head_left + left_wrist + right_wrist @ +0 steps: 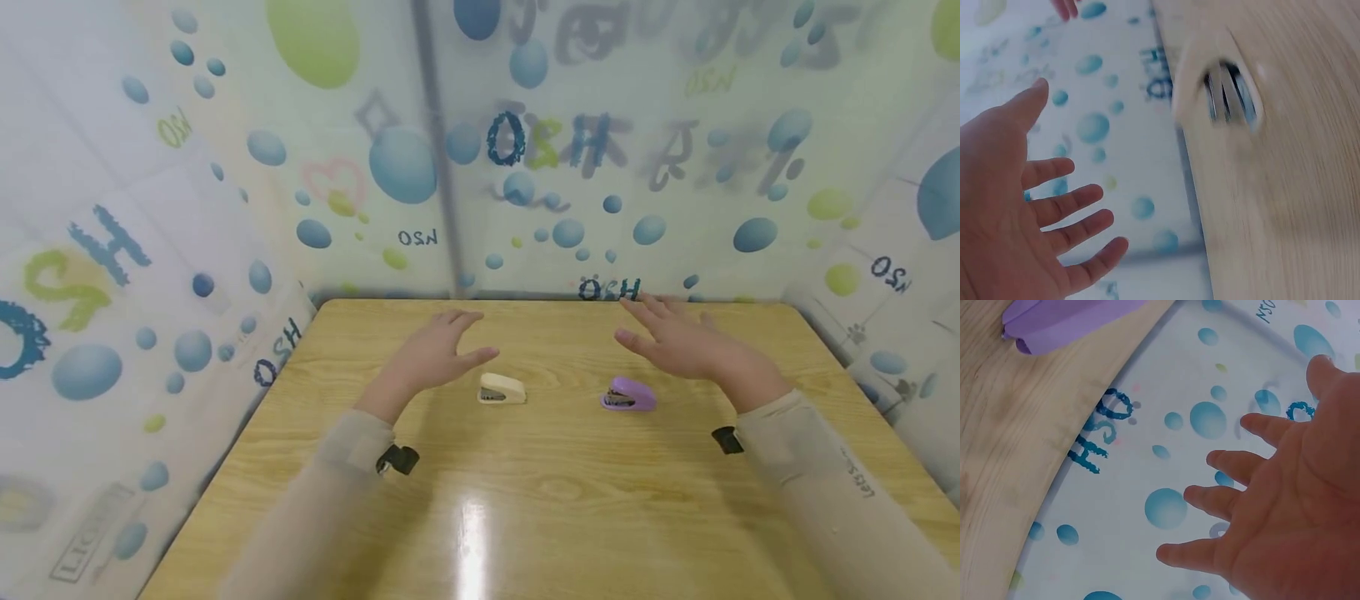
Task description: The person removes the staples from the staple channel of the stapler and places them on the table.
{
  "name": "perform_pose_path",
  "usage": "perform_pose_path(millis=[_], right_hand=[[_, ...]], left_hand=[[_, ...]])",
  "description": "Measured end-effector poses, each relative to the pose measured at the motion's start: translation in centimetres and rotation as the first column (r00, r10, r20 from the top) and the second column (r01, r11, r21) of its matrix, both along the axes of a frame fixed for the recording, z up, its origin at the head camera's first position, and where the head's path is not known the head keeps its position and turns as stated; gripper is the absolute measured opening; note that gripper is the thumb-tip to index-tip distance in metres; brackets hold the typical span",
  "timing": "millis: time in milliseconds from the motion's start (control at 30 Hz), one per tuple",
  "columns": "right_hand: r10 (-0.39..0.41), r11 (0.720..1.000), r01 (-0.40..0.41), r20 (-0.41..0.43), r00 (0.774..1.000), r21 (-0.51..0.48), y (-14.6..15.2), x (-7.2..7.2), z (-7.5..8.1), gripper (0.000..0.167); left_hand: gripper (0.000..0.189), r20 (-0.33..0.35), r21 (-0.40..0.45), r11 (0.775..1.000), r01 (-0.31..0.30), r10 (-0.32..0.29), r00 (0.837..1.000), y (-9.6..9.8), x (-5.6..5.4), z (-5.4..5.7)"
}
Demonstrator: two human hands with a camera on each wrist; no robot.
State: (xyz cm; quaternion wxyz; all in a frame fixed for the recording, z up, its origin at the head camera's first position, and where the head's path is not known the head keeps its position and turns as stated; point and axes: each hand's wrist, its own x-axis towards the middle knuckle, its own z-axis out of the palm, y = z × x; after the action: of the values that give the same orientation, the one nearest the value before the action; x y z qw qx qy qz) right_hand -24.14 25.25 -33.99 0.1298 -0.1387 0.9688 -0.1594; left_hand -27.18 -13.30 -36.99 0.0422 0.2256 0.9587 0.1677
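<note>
A cream stapler (502,389) and a purple stapler (629,394) lie apart on the wooden table (525,475). My left hand (438,354) is held above the table, up and to the left of the cream stapler, its fingers spread and nothing in them. Above the purple stapler, a little to the right, hovers my right hand (671,337), also with spread fingers and nothing held. In the left wrist view the cream stapler (1222,87) looks blurred, its metal mouth visible. Only part of the purple stapler (1066,325) shows in the right wrist view.
Translucent sheets with blue and green drops and "H2O" lettering enclose the table: a back sheet (525,208), a left one (150,292) and a right one (892,275). Dark straps hang at both sleeves. A bright reflection falls on the table's front part.
</note>
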Motion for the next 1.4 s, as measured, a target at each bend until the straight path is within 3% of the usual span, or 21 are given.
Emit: perform_pose_path(millis=[233, 400, 533, 900, 1200, 1400], right_hand=[[0.025, 1.000, -0.025, -0.007, 1.000, -0.006, -0.7, 0.6, -0.4, 0.087], [0.043, 0.999, -0.043, -0.016, 0.999, -0.001, -0.8, 0.9, -0.9, 0.088], [0.057, 0.998, -0.056, -0.028, 0.998, 0.002, -0.6, 1.0, -1.6, 0.088], [0.079, 0.992, -0.079, -0.001, 0.997, -0.098, 0.0, 1.2, -3.8, 0.084], [0.076, 0.995, -0.079, -0.040, 0.996, -0.068, 0.7, 1.4, -5.5, 0.073], [0.082, 0.986, -0.084, -0.018, 0.996, -0.144, 0.7, 1.1, -6.7, 0.058]], left_hand=[[0.082, 0.037, 0.043, 0.998, 0.043, -0.045, 0.998, 6.2, 0.4, -1.6], [0.080, 0.081, 0.096, 0.994, 0.050, -0.058, 0.995, 9.3, 0.5, -2.6], [0.079, 0.157, 0.177, 0.984, 0.034, -0.063, 0.986, 11.2, 0.5, -3.2], [0.075, 0.287, 0.284, 0.959, -0.007, -0.078, 0.955, 14.2, 0.7, -6.0], [0.061, 0.321, 0.317, 0.948, -0.008, -0.099, 0.942, 15.9, 0.6, -8.2], [0.048, 0.350, 0.361, 0.931, -0.056, -0.080, 0.933, 17.1, 0.5, -9.5]])
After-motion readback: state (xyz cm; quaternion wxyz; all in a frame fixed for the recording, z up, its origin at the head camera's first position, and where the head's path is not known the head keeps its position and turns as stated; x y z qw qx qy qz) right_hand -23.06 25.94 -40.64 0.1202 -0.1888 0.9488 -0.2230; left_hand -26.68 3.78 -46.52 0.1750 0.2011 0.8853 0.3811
